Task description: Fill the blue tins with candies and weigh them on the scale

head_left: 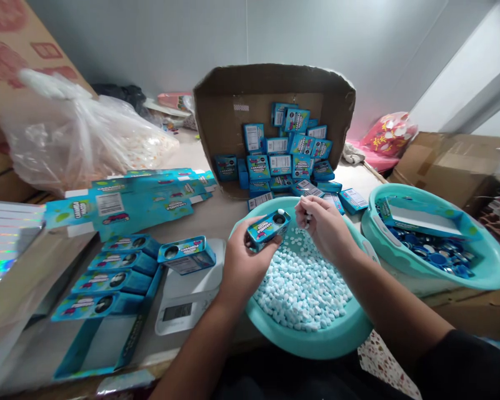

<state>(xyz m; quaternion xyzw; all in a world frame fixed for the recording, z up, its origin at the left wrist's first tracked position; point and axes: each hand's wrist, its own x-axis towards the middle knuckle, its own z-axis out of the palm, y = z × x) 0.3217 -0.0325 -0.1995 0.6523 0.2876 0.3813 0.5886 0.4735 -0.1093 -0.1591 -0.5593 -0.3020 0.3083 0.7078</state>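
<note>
My left hand (244, 261) grips a small blue candy box (269, 226) with a round hole in its top, where a white candy sits. My right hand (323, 225) hovers just right of the box with its fingers curled and pinched; what they hold is hidden. Both hands are above a teal basin (316, 339) full of small white and pale blue candies (302, 286). Another small blue box (186, 254) rests on a white scale (183, 300) to the left.
A display tray (108, 278) with several filled boxes lies at the left, flat blue cartons (129, 203) behind it. A tipped cardboard box (275, 128) holds many blue boxes. A second teal basin (437, 244) at the right holds blue caps. A plastic bag (79, 133) sits far left.
</note>
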